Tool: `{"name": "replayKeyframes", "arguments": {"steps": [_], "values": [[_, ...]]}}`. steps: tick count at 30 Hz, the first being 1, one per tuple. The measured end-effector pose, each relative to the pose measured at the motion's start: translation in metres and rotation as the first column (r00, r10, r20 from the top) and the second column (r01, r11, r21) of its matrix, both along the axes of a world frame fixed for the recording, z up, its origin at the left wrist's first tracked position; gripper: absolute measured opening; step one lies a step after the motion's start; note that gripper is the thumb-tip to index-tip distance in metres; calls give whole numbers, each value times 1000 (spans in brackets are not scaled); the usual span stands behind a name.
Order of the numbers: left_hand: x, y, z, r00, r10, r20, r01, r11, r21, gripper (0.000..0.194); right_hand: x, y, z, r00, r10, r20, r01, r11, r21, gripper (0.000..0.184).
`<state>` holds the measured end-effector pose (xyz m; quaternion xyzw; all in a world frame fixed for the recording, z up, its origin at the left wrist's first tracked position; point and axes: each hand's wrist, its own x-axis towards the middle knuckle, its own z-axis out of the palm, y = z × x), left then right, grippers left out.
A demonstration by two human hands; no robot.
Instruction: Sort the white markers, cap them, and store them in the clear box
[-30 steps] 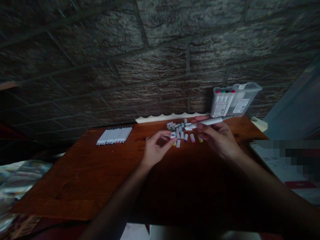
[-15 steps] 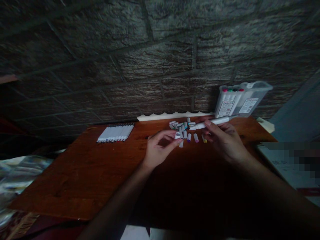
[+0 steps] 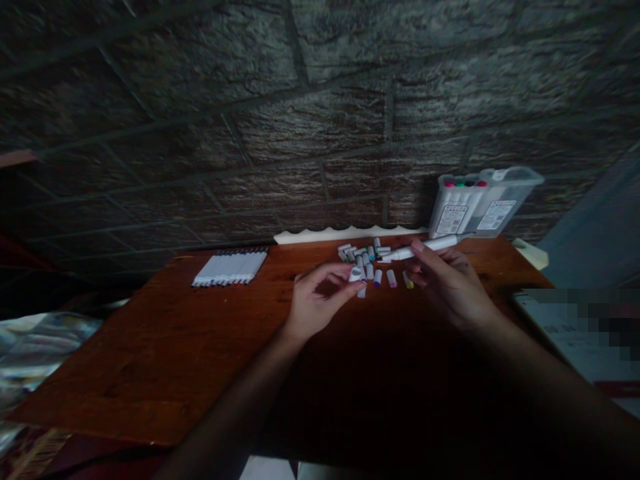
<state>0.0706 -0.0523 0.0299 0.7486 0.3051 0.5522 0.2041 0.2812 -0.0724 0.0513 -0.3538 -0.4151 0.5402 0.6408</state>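
Between the thumb and fingertips of my left hand (image 3: 320, 295) is a white marker cap (image 3: 355, 274), its open end facing up. My right hand (image 3: 453, 283) is closed around a white marker (image 3: 425, 247) with both tips bare; its dark left tip points toward the cap, apart from it. Behind and between the hands lies a loose heap of marker caps (image 3: 370, 253). Nearer me, separate caps lie on the table, among them a purple-ended cap (image 3: 378, 278), a pink-ended cap (image 3: 391, 279) and a yellow-ended cap (image 3: 409, 280).
A row of white markers (image 3: 230, 268) lies at the left on the wooden table (image 3: 150, 347). Against the stone-patterned wall (image 3: 250, 133) stands a clear plastic case (image 3: 510, 203) holding several markers with coloured ends. A white scalloped strip (image 3: 325, 235) runs along the table's back edge.
The cap in my left hand has tilted slightly, showing more of its opening. My right hand and the marker hold nearly the same place. The view has shifted a little.
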Motion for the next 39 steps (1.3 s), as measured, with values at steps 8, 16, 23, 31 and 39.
{"name": "replayKeyframes", "arguments": {"steps": [8,16,23,31,39], "values": [[-1,1,1,1000,14,-17,-14,999,29,24,0,2,-2,1000,-15,-1,15,1000,13,25],[-2,8,-3,992,53,118,-41,994,-101,22,2,3,0,998,-39,-39,39,999,-7,36],[-3,20,-4,943,31,332,73,952,-296,27,2,5,-1,994,-101,-50,100,994,-35,34],[2,11,-3,970,-128,204,187,934,-305,28,2,4,-2,993,-119,11,118,992,37,27],[2,10,-12,984,-76,160,119,953,-278,20,0,-9,0,964,-148,220,115,981,153,21]]}}
